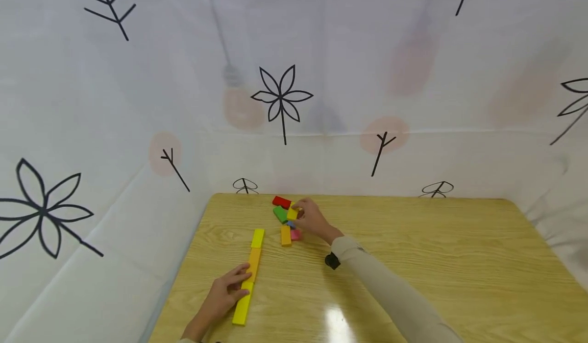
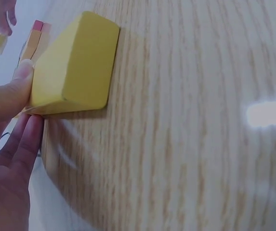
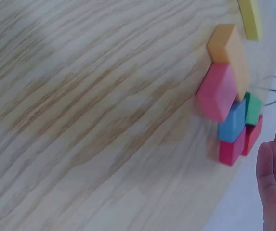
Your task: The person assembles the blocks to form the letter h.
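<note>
My left hand is at a straight row made of a yellow block, an orange block and another yellow block. Its thumb touches the nearer yellow block, seen large in the left wrist view; the other fingertips rest along the orange one. Over a small cluster farther back, my right hand pinches a small yellow block between thumb and fingers. Below it lie a red block, a green block, an orange block and a pink block.
A blue block sits among the cluster, partly hidden in the head view. The wooden table stretches to the right. White cloth with black plant drawings hangs behind the table and along its sides.
</note>
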A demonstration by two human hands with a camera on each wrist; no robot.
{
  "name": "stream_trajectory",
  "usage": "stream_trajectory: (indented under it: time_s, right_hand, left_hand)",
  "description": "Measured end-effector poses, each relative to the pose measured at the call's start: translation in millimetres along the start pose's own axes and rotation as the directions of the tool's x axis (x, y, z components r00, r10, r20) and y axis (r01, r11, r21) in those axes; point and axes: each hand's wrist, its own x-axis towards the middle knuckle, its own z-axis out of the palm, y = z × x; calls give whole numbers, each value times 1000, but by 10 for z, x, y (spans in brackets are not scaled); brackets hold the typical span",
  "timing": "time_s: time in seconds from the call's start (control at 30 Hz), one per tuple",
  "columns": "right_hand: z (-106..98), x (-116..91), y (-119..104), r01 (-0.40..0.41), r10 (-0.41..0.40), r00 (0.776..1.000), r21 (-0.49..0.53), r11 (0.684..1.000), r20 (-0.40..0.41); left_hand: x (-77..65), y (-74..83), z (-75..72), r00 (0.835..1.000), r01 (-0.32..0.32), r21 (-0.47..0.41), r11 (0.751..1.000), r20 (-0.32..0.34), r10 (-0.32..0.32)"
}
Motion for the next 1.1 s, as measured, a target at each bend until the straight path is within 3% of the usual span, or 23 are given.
stream_trajectory:
  time_s: [0.17,0.3,0.57,0.9,1.1]
  right_hand:
    - [127,109,-92,35,-33,998,-30,999,50]
    - [226,162,-170,16,-12,994,-31,999,109]
    - [405,230,-249,38,-36,989,-7,999,143]
    - [596,314,-293,-13,14,989,-6,1000,144]
    - [733,396,-311,-34,37,987,-20,999,154]
  left_hand:
    - [-2,-15,-11,1000,-13,5,1000,-8,13]
    - [-15,-22,-10,1000,-9,-21,1000,-12,9]
    - [-22,-49,-5,1000,-4,-9,1000,-17,4]
    - [75,-409,74,1000,-21,15,1000,-15,21]
    - [69,-465,36,1000,-18,17,1000,-10,18]
